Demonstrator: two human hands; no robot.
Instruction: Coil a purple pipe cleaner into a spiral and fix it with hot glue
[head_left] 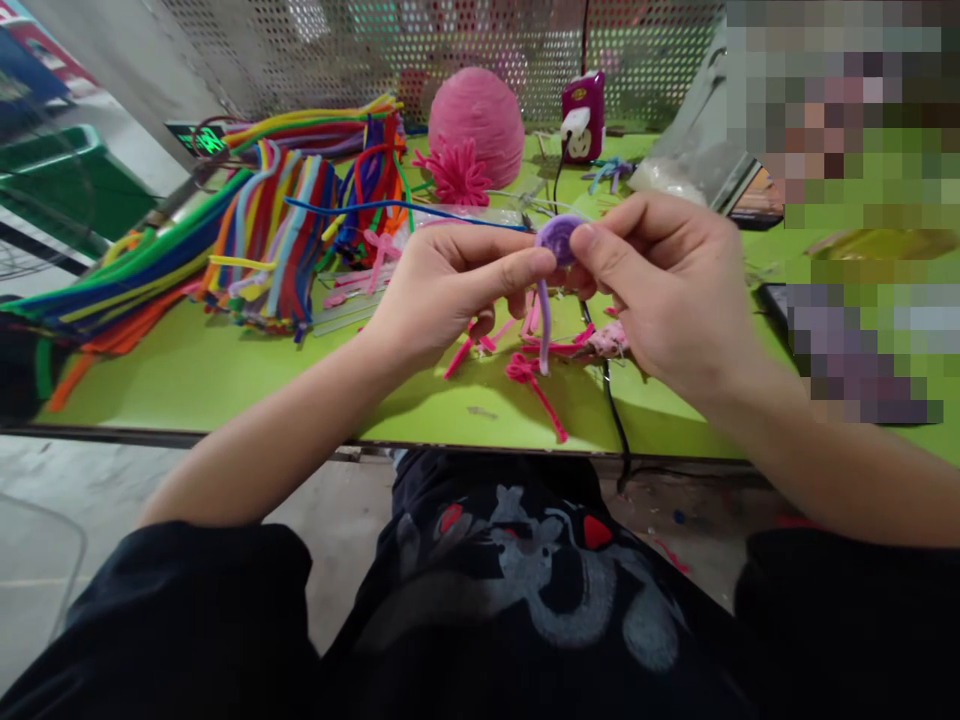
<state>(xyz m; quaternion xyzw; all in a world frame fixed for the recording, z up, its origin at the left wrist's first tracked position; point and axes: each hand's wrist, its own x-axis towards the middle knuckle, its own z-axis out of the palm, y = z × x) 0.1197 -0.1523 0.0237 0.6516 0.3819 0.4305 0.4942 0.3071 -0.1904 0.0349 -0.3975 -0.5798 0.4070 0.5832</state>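
Between my two hands, above the green table, is a purple pipe cleaner (561, 240) wound into a flat coil, its loose tail hanging down. My left hand (457, 285) pinches the coil's left edge between thumb and fingers. On the right edge, the thumb and fingertips of my right hand (667, 285) press the coil too. Below them lie pink pipe cleaner pieces, among them a small knotted flower shape (523, 369) with a stem. A blue pipe cleaner (405, 205) stretches behind my left hand; whether I touch it cannot be made out.
Bundles of coloured pipe cleaners (262, 240) fill the table's left side. At the back stand a pink ball (476, 125), a pink pompom-like flower (459, 175) and a purple power socket (583, 115). A black cable (616, 420) crosses the front edge (487, 447).
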